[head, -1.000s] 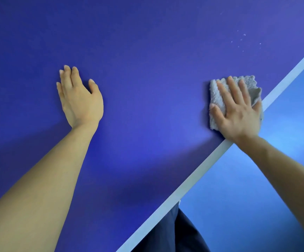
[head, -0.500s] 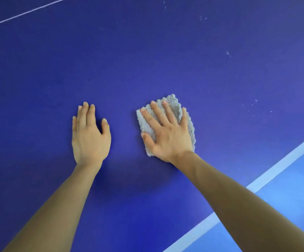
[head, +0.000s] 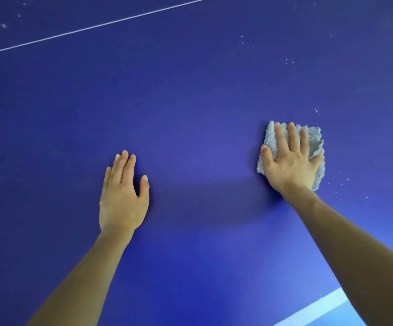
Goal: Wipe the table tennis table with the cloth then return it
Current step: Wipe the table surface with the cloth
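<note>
Cloth point(head: 315, 140) flat under right hand point(head: 291, 161), well apart from left hand point(head: 122, 198)

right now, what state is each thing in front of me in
cloth, bunched into a small pad, lying on the table under the right hand
right hand, flat and spread, pressing on the cloth
left hand, flat on bare table, holding nothing
table, dry-looking, white specks beyond and to the right of the cloth
</note>
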